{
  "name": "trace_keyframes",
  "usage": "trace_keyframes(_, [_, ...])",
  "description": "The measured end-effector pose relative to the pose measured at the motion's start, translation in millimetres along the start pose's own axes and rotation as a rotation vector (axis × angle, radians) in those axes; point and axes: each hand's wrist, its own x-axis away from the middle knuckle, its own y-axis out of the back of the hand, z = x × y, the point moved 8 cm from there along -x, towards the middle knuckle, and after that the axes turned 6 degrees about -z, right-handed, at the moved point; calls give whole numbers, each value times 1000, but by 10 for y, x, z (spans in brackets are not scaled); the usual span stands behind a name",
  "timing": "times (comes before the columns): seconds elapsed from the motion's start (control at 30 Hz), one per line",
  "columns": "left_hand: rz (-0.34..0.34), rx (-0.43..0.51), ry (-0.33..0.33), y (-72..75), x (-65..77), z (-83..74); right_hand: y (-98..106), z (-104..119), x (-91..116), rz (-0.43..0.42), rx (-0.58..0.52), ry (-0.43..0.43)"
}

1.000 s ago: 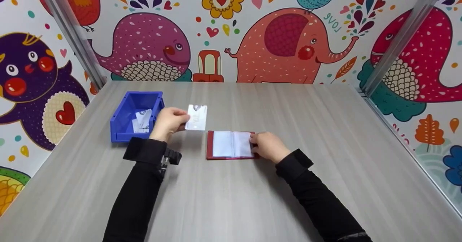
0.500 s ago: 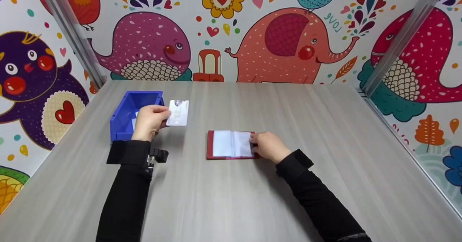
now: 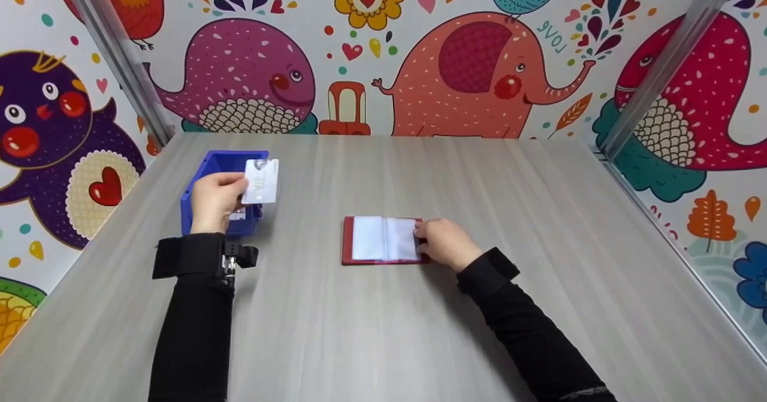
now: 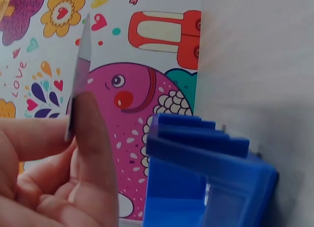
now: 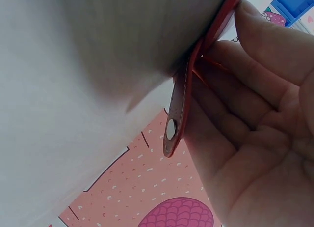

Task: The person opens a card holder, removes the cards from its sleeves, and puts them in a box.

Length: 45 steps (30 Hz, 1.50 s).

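Observation:
My left hand [image 3: 210, 201] pinches a white card [image 3: 262, 181] between thumb and fingers, upright, above the blue bin [image 3: 187, 207]. Seen edge-on in the left wrist view, the card [image 4: 81, 70] stands up from the fingertips. A bit of white card [image 3: 238, 214] shows inside the bin below; hand and card hide most of what lies there. On the table lies a red card holder [image 3: 347, 243], spread out with its clear sleeves showing. My right hand [image 3: 448, 243] grips its right edge, thumb on top. The right wrist view shows its strap with a snap button [image 5: 170, 129].
The wood-look table [image 3: 383, 330] meets cartoon-printed walls [image 3: 371, 48] at the back and sides. Metal posts [image 3: 120, 60] stand at the back corners. The bin is at the back left, the card holder near the middle.
The left hand has moved left with the card, from near the card holder to over the bin. The right hand and the card holder have stayed in place.

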Motion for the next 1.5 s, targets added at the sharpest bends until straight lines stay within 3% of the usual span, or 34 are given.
trace_keyframes(0.2, [-86, 55, 38, 141, -53, 47, 4, 7, 12, -5, 14, 8])
trace_keyframes(0.5, [-222, -70, 81, 322, -86, 101, -3, 8, -4, 8, 23, 9])
trace_keyframes(0.87, [-313, -170, 78, 477, -137, 220, 5, 25, -1, 2, 7, 17])
trace_keyframes(1.27, [-343, -269, 32, 436, -163, 292, 12, 16, 4, -12, 5, 22])
trace_keyframes(1.5, [-283, -308, 33, 393, -178, 317, 3, 10, 3, 5, -15, 0])
